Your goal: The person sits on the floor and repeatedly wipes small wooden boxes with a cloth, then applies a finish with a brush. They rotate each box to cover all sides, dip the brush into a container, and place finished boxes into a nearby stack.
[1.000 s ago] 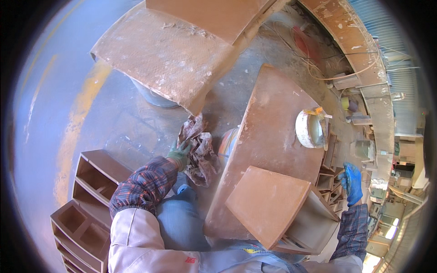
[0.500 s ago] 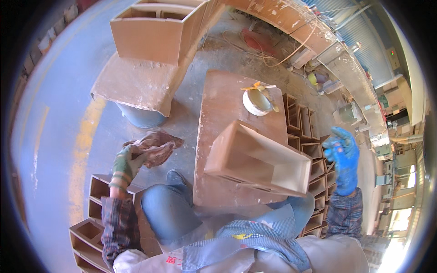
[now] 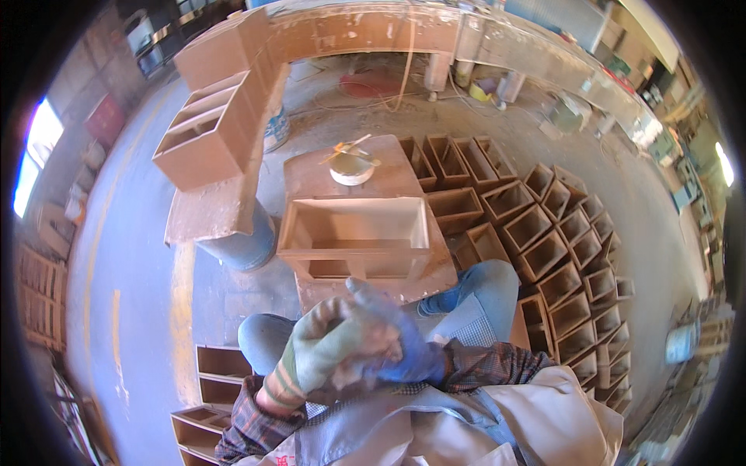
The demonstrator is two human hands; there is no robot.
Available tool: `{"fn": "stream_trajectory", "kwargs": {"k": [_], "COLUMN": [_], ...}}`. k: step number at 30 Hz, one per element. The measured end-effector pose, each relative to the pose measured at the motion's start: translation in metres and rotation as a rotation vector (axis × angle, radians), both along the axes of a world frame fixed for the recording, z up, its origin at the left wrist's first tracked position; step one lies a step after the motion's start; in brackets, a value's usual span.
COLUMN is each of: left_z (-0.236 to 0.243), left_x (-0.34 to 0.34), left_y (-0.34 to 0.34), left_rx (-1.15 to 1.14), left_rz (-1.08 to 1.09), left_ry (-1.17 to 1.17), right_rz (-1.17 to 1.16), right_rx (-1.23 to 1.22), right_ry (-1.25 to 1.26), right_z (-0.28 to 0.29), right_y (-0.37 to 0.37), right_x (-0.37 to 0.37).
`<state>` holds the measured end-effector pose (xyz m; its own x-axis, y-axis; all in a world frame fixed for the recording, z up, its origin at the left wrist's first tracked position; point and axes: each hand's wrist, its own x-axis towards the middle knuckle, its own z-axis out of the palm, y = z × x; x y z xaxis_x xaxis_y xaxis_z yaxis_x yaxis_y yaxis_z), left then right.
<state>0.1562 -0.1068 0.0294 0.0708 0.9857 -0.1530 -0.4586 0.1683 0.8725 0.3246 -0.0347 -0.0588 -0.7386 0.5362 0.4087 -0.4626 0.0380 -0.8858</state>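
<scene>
My left hand, in a pale green and white glove, is closed in front of my lap. A pinkish-brown rag, blurred and mostly covered, lies between it and my right hand. That right hand, in a blue glove, presses against the left one; motion smears its fingers. Just beyond the hands, an open wooden box with a divider rests on a low board-topped table. Behind the box stands a white bowl with brushes or sticks laid across its rim.
Many open wooden boxes cover the floor to my right. More boxes sit at my lower left. On the left, wooden cabinets stand on a bench board above a blue drum. A long workbench runs across the back.
My hands, wide apart before, have come together in front of my lap, the left bringing the rag. The view has turned. The box, tilted before, now sits squarely on the table.
</scene>
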Motion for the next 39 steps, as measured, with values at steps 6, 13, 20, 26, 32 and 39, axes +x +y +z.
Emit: {"fn": "stream_trajectory", "kwargs": {"k": [6, 13, 20, 26, 32, 39], "left_z": [0.004, -0.044, -0.057, -0.052, -0.057, -0.051], "left_x": [0.032, 0.044, 0.046, 0.043, 0.043, 0.047], "left_y": [0.060, 0.156, 0.175, 0.179, 0.175, 0.171], "left_rx": [0.367, 0.574, 0.505, 0.548, 0.429, 0.395], "left_rz": [0.042, -0.224, -0.436, -0.469, -0.480, -0.445], "left_ry": [1.005, 1.736, 1.784, 1.746, 1.682, 1.746], "right_rz": [-0.611, -1.002, -0.764, -0.767, -0.854, -0.607], "right_rx": [0.127, -0.024, -0.020, 0.081, 0.569, 0.186], "right_ry": [-0.128, -0.928, -0.830, -0.262, -0.313, -1.112], "right_z": [-0.014, -0.097, -0.096, -0.041, -0.058, -0.118], "right_y": [0.055, 0.181, 0.213, 0.203, 0.131, 0.092], "right_x": [0.101, 0.085, 0.051, 0.056, 0.080, 0.075]}}
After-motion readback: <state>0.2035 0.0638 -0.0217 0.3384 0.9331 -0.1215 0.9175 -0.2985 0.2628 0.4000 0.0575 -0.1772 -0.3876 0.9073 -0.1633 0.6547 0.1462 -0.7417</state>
